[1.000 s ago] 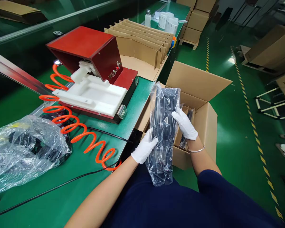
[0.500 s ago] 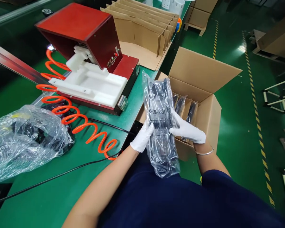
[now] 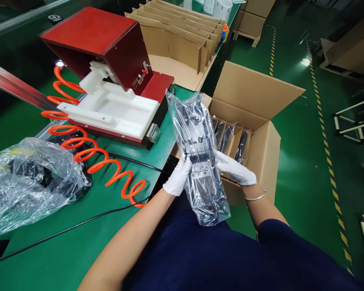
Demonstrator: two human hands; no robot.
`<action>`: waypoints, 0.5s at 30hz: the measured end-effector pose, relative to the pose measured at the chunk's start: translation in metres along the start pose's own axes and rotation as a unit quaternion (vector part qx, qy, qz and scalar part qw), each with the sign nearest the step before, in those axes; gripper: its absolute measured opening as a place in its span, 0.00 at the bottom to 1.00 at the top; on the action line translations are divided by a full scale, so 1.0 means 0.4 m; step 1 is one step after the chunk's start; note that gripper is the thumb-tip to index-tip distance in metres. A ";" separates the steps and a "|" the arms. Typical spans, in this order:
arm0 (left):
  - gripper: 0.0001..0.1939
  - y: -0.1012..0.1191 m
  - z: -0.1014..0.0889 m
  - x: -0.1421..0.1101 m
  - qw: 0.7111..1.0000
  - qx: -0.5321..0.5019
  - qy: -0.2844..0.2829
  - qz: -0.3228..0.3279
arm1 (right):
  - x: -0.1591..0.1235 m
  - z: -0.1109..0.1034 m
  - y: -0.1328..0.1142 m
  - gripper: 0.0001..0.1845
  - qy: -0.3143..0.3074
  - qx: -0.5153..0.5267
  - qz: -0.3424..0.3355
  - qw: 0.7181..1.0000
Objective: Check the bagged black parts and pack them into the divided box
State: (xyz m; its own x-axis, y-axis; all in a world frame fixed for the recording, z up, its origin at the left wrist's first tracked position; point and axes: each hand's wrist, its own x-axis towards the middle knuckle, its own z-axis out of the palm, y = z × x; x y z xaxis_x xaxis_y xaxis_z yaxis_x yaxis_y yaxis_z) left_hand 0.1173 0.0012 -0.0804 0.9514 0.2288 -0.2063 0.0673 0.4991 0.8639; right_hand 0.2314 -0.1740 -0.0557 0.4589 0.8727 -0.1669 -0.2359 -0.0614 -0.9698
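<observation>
gripping the bagged black part from both sides, the left hand and right hand are clamping it beside the open carton.

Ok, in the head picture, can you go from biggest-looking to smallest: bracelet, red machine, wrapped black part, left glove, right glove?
1. Red machine
2. Wrapped black part
3. Left glove and right glove: too alike to rank
4. Bracelet
</observation>
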 end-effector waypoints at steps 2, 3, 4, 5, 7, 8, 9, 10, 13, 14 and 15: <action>0.44 -0.004 -0.002 0.001 1.000 0.017 -0.003 0.007 | 0.009 0.012 0.025 0.47 0.009 -0.005 -0.016 1.000; 0.44 -0.008 -0.004 0.001 0.999 0.029 -0.010 0.009 | 0.014 0.015 0.038 0.48 0.033 -0.005 -0.019 0.999; 0.45 -0.012 -0.008 0.001 0.999 0.042 -0.022 0.007 | 0.017 0.014 0.048 0.47 0.067 0.001 -0.018 0.998; 0.47 -0.016 -0.013 0.000 0.998 0.054 -0.035 -0.001 | 0.018 0.007 0.056 0.46 0.104 0.012 -0.015 0.994; 0.52 -0.024 -0.023 -0.002 0.995 0.079 -0.053 -0.031 | 0.008 -0.025 0.058 0.45 0.171 0.035 -0.017 0.984; 0.53 -0.028 -0.027 -0.003 0.993 0.091 -0.054 -0.046 | -0.003 -0.048 0.053 0.45 0.199 0.039 -0.027 0.979; 0.54 -0.030 -0.029 -0.005 0.992 0.101 -0.054 -0.058 | -0.018 -0.075 0.045 0.47 0.228 0.031 -0.042 0.972; 0.54 -0.032 -0.030 -0.007 0.990 0.110 -0.056 -0.065 | -0.035 -0.103 0.036 0.48 0.262 0.008 -0.061 0.963; 0.52 -0.036 -0.023 -0.014 0.984 0.135 -0.079 -0.081 | -0.084 -0.187 0.021 0.52 0.378 -0.148 -0.069 0.911; 0.52 -0.037 -0.019 -0.017 0.982 0.142 -0.089 -0.089 | -0.094 -0.212 0.024 0.52 0.411 -0.217 -0.040 0.885; 0.52 -0.038 -0.015 -0.019 0.980 0.148 -0.095 -0.096 | -0.099 -0.235 0.031 0.52 0.433 -0.288 0.012 0.854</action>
State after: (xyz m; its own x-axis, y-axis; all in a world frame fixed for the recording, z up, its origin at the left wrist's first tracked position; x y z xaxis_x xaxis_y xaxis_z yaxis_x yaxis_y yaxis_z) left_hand 0.1073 -0.0032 -0.0949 0.9494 -0.0188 -0.3134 0.3082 0.2463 0.9189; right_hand 0.2906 -0.2549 -0.0779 0.9801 0.1978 -0.0146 0.0922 -0.5198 -0.8493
